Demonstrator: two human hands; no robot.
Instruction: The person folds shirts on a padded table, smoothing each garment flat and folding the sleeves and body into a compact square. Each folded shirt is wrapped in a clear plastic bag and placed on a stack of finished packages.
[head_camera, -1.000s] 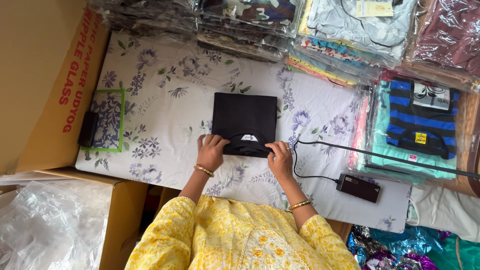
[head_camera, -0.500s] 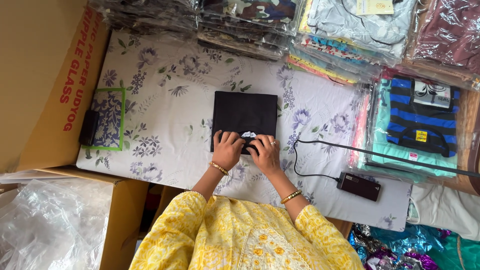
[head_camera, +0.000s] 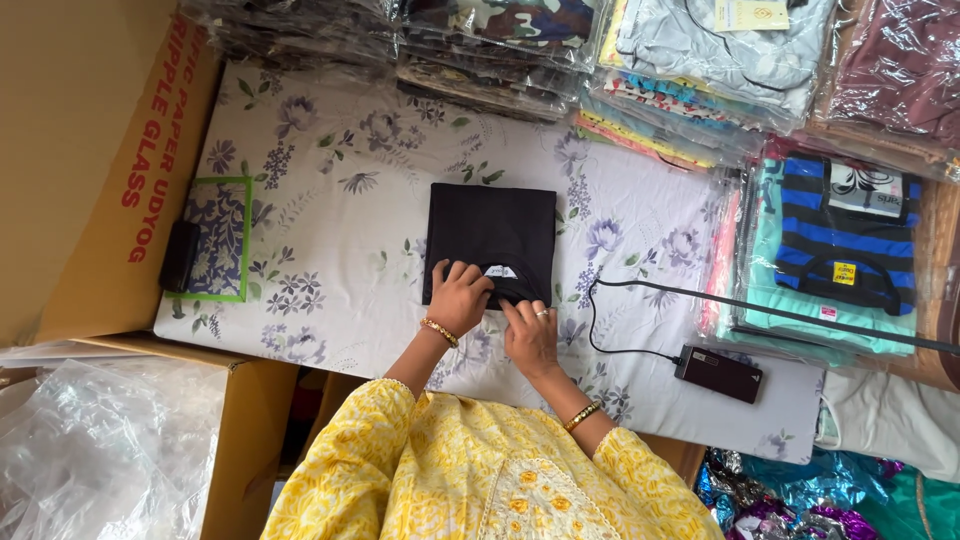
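Your left hand (head_camera: 458, 297) is resting on the near edge of the folded black cloth garment (head_camera: 491, 238), fingers curled and pinching the fabric beside its small white neck label (head_camera: 499, 271). Your right hand (head_camera: 530, 335) is lying just beside it, fingers stretched flat and open, fingertips pressing the garment's near edge just below the label. The garment is lying flat as a neat square about midway along the counter (head_camera: 330, 230), which is covered with a white floral-print sheet, and it is sitting closer to the near edge than to the far one.

At the left end of the counter, a green-framed rectangular panel with a blue floral pattern (head_camera: 217, 238) is lying flat, with a small black block (head_camera: 179, 256) touching its left side. Toward the near right corner, a dark rectangular adapter box (head_camera: 717, 373) is lying with its black cable (head_camera: 640, 320) looping across the sheet. Stacks of clear-bagged folded clothes (head_camera: 480, 50) are lining the far edge, and a blue and black striped garment in a clear bag (head_camera: 835, 250) is lying at the right end.
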